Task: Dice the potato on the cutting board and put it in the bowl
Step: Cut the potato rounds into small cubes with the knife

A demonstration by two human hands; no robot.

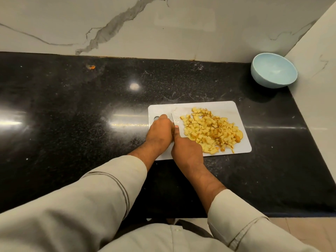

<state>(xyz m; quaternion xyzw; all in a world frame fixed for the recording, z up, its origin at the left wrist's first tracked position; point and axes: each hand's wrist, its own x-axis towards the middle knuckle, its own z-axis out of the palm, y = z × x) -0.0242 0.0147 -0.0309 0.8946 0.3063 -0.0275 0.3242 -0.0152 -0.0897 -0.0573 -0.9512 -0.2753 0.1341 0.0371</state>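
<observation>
Our diced potato (pixel 211 130) lies heaped on the cutting board (pixel 227 108), just right of our hands. Our right hand (pixel 187 150) grips the knife (pixel 172 119); our left hand (pixel 161 131) presses alongside, its hold unclear. The bowl (pixel 273 72) sits far right.

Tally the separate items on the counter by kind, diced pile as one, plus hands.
Cutting board: 1
Pile of diced potato: 1
Knife: 1
Bowl, light blue: 1
Hands: 2, left hand and right hand
Total: 6
</observation>
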